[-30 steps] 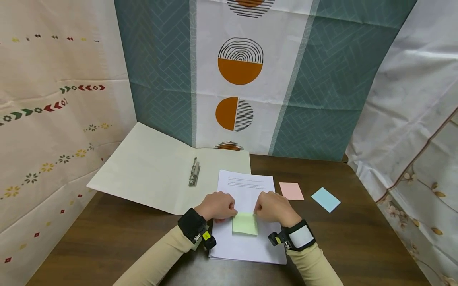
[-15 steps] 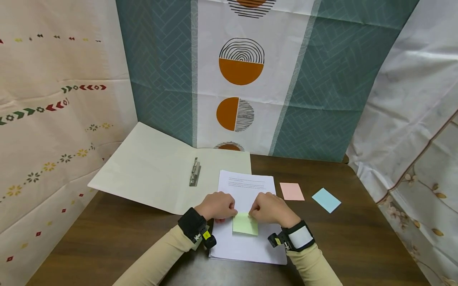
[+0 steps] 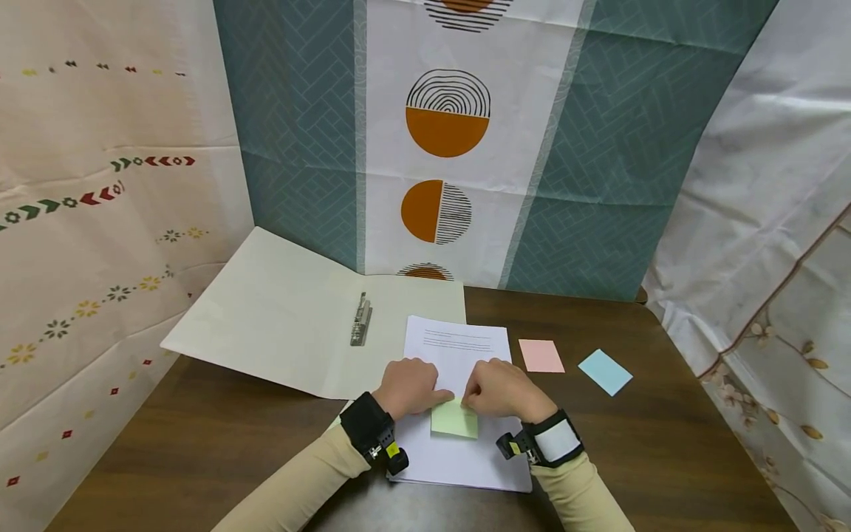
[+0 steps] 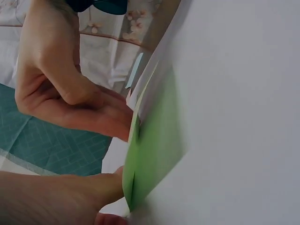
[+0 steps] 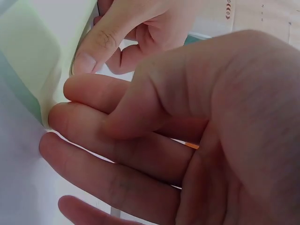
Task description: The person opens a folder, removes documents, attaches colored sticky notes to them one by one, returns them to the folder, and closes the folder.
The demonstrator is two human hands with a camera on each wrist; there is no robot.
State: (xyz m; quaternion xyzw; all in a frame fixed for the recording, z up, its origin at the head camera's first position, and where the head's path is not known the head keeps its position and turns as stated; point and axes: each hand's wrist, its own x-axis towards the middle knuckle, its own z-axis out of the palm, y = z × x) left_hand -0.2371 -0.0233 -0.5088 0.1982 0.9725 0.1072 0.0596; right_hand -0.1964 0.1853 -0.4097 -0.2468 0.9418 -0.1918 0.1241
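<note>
A pale green sticky note (image 3: 455, 423) lies on a stack of white paper (image 3: 465, 464) with printed lines near its top. My left hand (image 3: 407, 386) is at the note's upper left corner, its thumb stretched along the top edge; the other fingers are bent. At the upper right corner is my right hand (image 3: 501, 389). In the right wrist view, the right fingers (image 5: 89, 122) reach out fairly straight, their tips against the note (image 5: 33, 35), and the thumb rests on a finger. The left wrist view shows the note (image 4: 161, 140) bowed, its lower part lifting off the paper.
An open cream folder (image 3: 266, 318) with a metal clip (image 3: 361, 321) lies at the back left, partly under the paper. Right of the stack are a pink note (image 3: 541, 355) and a blue note (image 3: 605, 372) on the wooden table (image 3: 638, 451). Curtains enclose the table.
My right hand shifted left along the note's top edge. My left hand then turned and moved slightly right, its thumb now extended over the edge. The note stayed in place.
</note>
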